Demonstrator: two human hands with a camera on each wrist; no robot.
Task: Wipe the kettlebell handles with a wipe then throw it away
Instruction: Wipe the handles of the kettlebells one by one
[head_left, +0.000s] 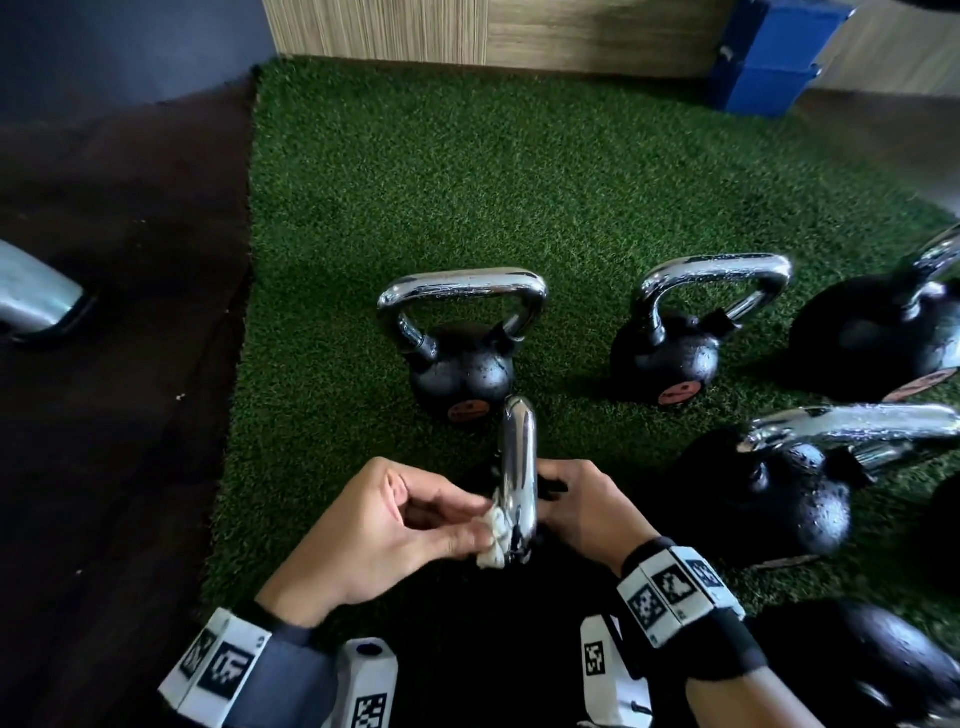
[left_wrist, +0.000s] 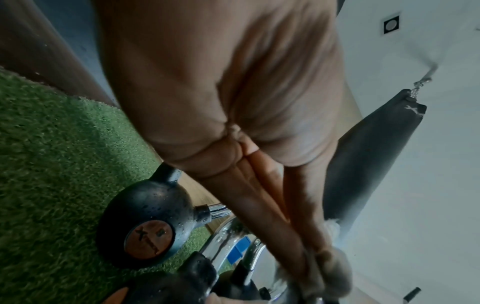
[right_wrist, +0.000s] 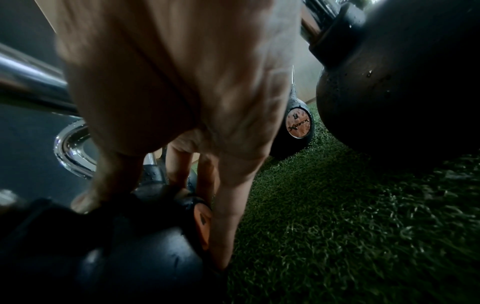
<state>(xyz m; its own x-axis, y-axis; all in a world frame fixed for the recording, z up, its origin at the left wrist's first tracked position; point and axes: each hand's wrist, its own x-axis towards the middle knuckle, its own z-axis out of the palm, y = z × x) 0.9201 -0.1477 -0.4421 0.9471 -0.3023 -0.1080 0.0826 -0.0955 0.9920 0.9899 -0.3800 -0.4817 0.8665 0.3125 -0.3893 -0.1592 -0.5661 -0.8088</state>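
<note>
The nearest black kettlebell stands on green turf (head_left: 467, 171), its chrome handle (head_left: 517, 462) seen end-on between my hands. My left hand (head_left: 395, 525) pinches a crumpled white wipe (head_left: 493, 535) against the near left side of that handle. In the left wrist view the fingers (left_wrist: 280, 209) run down to the wipe (left_wrist: 337, 265) beside the wet handle (left_wrist: 228, 232). My right hand (head_left: 587, 509) grips the kettlebell from the right. The right wrist view shows its thumb and fingers (right_wrist: 223, 236) straddling the black body (right_wrist: 145, 261) by an orange badge (right_wrist: 202, 222).
Several more wet kettlebells stand around: one just beyond (head_left: 462, 374), one right of it (head_left: 665, 358), larger ones at the right (head_left: 769, 488) and bottom right (head_left: 857, 665). Dark flooring (head_left: 119, 312) borders the turf on the left. Blue boxes (head_left: 774, 57) stand at the back right.
</note>
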